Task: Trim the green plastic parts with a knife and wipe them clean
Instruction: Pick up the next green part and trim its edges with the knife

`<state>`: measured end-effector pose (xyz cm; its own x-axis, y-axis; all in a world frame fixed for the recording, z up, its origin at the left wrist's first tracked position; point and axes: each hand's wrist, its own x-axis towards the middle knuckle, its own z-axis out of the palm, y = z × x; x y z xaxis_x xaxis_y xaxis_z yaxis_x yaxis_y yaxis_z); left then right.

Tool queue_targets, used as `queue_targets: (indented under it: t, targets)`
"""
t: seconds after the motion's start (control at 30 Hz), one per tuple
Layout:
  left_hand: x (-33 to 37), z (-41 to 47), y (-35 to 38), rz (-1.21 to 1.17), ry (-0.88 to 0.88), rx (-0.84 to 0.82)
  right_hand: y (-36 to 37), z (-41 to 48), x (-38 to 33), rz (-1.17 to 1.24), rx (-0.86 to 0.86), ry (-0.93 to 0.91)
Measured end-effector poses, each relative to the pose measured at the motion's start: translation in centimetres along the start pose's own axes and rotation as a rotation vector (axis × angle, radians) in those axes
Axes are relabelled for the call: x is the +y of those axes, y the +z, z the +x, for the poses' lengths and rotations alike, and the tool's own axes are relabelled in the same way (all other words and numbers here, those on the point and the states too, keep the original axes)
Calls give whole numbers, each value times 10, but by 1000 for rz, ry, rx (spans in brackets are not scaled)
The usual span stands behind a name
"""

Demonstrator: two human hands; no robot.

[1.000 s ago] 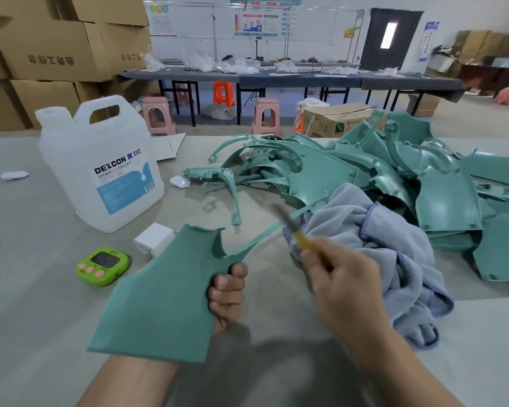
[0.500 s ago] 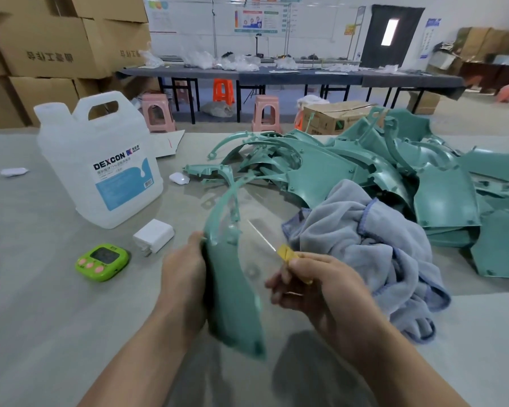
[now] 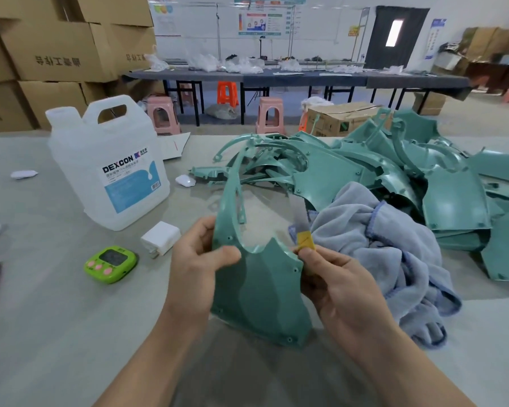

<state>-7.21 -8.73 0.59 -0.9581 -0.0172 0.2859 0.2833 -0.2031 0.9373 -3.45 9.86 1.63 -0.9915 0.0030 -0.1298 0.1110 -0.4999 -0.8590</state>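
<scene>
My left hand (image 3: 199, 259) grips a green plastic part (image 3: 259, 292) by its left edge, thumb on its inner face. The part stands upright above the table with its long curved arm reaching up and away. My right hand (image 3: 335, 286) pinches a knife (image 3: 301, 227) by its yellow-wrapped handle at the part's right edge. The bare blade points up, away from me. A grey-blue cloth (image 3: 394, 245) lies bunched on the table just right of my hands. Behind it sits a pile of green parts (image 3: 379, 177).
A white DEXCON jug (image 3: 109, 165) stands at the left. A white charger block (image 3: 160, 237) and a green timer (image 3: 110, 264) lie in front of it. Cardboard boxes (image 3: 56, 54) are stacked at the back left. Stools and a long dark table stand beyond.
The green part has turned from flat to edge-on to facing me with its inner side. My right hand has come in against its right edge, blade now pointing up.
</scene>
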Motion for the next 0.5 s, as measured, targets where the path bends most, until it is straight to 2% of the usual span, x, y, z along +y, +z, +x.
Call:
queue_targets:
  t: [0.07, 0.17, 0.3, 0.4, 0.5]
  targets:
    - [1, -1, 2, 72, 62, -53, 0, 0, -2, -18, 14, -50]
    - [1, 1, 4, 8, 99, 28, -4, 3, -2, -117, 152, -230]
    - [-1, 7, 0, 106, 155, 143, -17, 5, -5, -481, 289, -451]
    - [-6, 9, -1, 317, 192, 183, -14, 6, 2, -618, 217, -453]
    - [-11, 9, -4, 544, 282, 113, -7, 4, 13, -728, 158, -465]
